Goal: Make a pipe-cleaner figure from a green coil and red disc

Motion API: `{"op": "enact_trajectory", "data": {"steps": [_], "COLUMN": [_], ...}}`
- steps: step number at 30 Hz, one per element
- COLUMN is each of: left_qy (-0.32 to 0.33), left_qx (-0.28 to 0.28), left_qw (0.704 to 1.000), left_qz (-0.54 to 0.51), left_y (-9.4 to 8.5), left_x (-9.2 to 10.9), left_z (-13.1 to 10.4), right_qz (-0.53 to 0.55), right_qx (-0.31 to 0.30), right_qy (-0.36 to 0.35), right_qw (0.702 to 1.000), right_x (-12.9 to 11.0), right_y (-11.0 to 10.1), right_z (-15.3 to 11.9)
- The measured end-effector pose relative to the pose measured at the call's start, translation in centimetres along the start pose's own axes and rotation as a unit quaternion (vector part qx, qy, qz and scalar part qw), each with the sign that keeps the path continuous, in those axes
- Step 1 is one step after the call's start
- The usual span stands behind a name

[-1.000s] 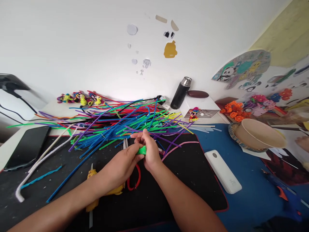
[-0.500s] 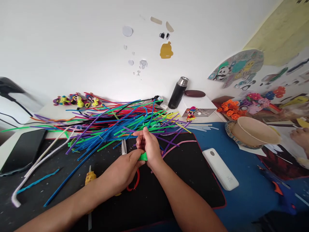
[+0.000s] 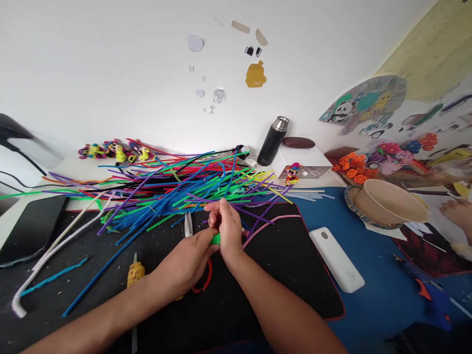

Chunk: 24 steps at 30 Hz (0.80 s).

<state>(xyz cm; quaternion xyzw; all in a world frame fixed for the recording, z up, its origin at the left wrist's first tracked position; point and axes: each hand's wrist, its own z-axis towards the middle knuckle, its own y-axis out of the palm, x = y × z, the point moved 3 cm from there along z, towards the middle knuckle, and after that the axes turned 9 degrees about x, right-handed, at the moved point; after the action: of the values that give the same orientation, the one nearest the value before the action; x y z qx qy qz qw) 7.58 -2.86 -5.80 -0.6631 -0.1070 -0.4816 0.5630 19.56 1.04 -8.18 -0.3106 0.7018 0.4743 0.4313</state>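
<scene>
A small fuzzy green piece [image 3: 216, 239] shows between my two hands above the black mat [image 3: 283, 275]. My left hand [image 3: 193, 253] pinches it from the left with thumb and fingers. My right hand [image 3: 228, 228] curls round its right side, fingers bent and partly hidden behind the palm. Beyond my hands lies a heap of coloured pipe cleaners [image 3: 177, 184]. Scissors with red handles [image 3: 207, 280] lie under my hands, their blades [image 3: 188, 224] showing past my left hand. A yellow-handled tool [image 3: 135, 273] is partly covered by my left forearm.
A phone [image 3: 33, 228] and white bent stems [image 3: 40, 268] lie left. Rightward are a white power bank [image 3: 337, 259], a bowl [image 3: 393, 201] and a blue glue gun [image 3: 429, 295]. A black flask [image 3: 273, 141] stands behind. Another person's hand [image 3: 457, 214] shows at the far right.
My right hand has shifted slightly left, its fingers curled more, and less of the green piece shows. The view has moved a little.
</scene>
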Motion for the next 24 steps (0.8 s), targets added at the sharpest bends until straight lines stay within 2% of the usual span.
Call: {"op": "enact_trajectory", "data": {"steps": [4,7,10,12,14,18,21,24], "left_qy": [-0.006,-0.012,-0.016,-0.029,-0.056,-0.097,-0.115,-0.122], "left_qx": [-0.003,-0.020,-0.033,-0.023,-0.007,0.007,0.007,-0.013], "left_qw": [1.000,0.999,0.997,0.993,0.983,0.938,0.919,0.911], "left_qz": [-0.005,-0.024,-0.065,-0.109,-0.177,-0.332,-0.377,-0.394], "left_y": [0.1,-0.3,-1.1,-2.0,-3.0,-5.0,-5.8,-5.8], "left_x": [0.0,0.2,0.4,0.4,0.1,-0.4,-0.7,-0.9], "left_z": [0.1,0.2,0.4,0.7,1.1,1.9,2.1,2.0], "right_qz": [0.003,0.009,0.013,0.002,-0.011,-0.008,0.002,-0.006], "right_qx": [0.013,0.001,-0.024,-0.036,-0.047,-0.067,-0.096,-0.137], "right_qy": [-0.006,0.024,0.061,0.049,0.032,0.026,0.013,0.019], "right_qw": [1.000,1.000,0.998,0.998,0.998,0.997,0.995,0.990], "right_x": [0.1,0.2,-0.1,-0.7,-1.3,-2.2,-2.8,-3.0], "right_y": [-0.1,-0.1,0.1,0.0,0.0,-0.2,-0.1,0.2], "right_z": [0.0,0.1,0.2,0.2,0.3,0.5,0.4,0.0]}}
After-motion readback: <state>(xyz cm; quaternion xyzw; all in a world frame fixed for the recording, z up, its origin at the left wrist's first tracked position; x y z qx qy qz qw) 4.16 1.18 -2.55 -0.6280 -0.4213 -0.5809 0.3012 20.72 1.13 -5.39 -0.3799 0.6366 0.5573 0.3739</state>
